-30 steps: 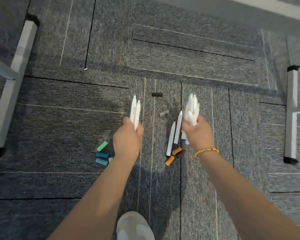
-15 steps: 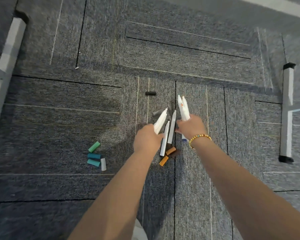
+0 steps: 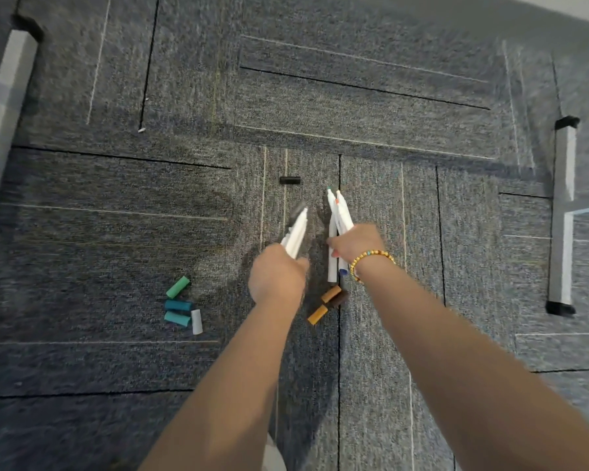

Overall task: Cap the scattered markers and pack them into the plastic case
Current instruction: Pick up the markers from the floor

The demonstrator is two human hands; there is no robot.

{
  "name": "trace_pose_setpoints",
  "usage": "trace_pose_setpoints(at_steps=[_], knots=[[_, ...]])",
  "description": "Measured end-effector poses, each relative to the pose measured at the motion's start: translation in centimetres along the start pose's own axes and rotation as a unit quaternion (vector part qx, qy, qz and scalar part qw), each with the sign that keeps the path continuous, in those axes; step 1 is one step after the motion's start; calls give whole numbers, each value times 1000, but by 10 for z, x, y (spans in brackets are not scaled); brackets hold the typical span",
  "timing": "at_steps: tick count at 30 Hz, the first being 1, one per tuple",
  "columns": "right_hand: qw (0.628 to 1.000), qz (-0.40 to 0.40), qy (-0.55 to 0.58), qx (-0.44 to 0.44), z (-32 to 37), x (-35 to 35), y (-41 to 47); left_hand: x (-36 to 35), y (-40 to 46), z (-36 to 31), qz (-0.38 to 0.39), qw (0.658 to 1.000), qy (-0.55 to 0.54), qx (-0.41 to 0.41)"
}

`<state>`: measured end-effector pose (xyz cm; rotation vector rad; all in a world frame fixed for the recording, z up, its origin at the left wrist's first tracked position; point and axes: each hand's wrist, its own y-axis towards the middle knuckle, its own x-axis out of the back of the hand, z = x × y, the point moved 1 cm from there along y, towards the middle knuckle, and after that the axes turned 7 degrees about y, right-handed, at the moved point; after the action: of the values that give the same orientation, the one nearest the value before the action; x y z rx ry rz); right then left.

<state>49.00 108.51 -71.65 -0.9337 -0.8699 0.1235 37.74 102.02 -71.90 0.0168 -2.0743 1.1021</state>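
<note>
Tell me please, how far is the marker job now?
Early stage. Done: nothing capped or packed; no case in view. In hand: the left hand and the right hand each grip uncapped white markers. Left: green caps, orange caps and a black cap lie loose on the carpet.

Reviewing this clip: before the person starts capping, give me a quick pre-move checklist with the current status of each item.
1. Left hand grips its white markers firmly: ok.
2. Right hand grips its bundle of markers: ok.
3. Held markers are uncapped, tips showing: ok for the right bundle; cannot tell for the left, blurred.
4. Caps within reach on the carpet: ok, green and teal caps, orange and brown caps, black cap.
5. A free hand to pick up a cap: not ok, both are full.
6. Plastic case in view: not ok, none visible.
</note>
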Motion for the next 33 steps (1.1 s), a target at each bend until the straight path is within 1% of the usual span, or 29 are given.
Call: trace_pose_setpoints(at_steps=[2, 5, 7, 9, 11, 14, 16, 18, 21, 23, 25, 26, 29, 31, 33], knots=[[1000, -3, 10, -4, 3, -1, -4, 8, 4, 11, -7, 1000, -10, 5], [997, -23, 66, 17, 9, -3, -22, 26, -1, 23, -19, 1000, -12, -11], [995, -4, 94, 31, 19, -6, -45, 45, -10, 28, -21, 999, -28, -19], [993, 21, 117, 28, 29, -8, -75, 71, -23, 33, -25, 998, -48, -27], [986, 33, 162, 26, 40, -7, -112, 99, -41, 41, -27, 997, -70, -30], [979, 40, 196, 43, 55, 3, -173, 141, -71, 54, -56, 991, -117, -33], [968, 70, 231, 72, 66, 14, -217, 173, -102, 59, -64, 985, -157, -30], [959, 104, 249, 87, 73, 24, -262, 204, -143, 62, -67, 974, -214, -17], [947, 165, 252, 112, 81, 38, -336, 242, -218, 74, -53, 938, -343, 0], [936, 190, 243, 168, 84, 49, -386, 266, -273, 85, -68, 922, -381, 3], [917, 218, 256, 215, 86, 63, -441, 293, -333, 96, -105, 910, -401, -8], [906, 230, 268, 232, 86, 69, -468, 307, -361, 102, -130, 910, -394, -23], [877, 228, 305, 293, 88, 85, -551, 346, -447, 114, -198, 899, -384, -74], [854, 219, 327, 340, 88, 86, -603, 369, -502, 124, -244, 881, -393, -94], [828, 229, 361, 364, 88, 81, -661, 391, -558, 142, -302, 866, -385, -105]])
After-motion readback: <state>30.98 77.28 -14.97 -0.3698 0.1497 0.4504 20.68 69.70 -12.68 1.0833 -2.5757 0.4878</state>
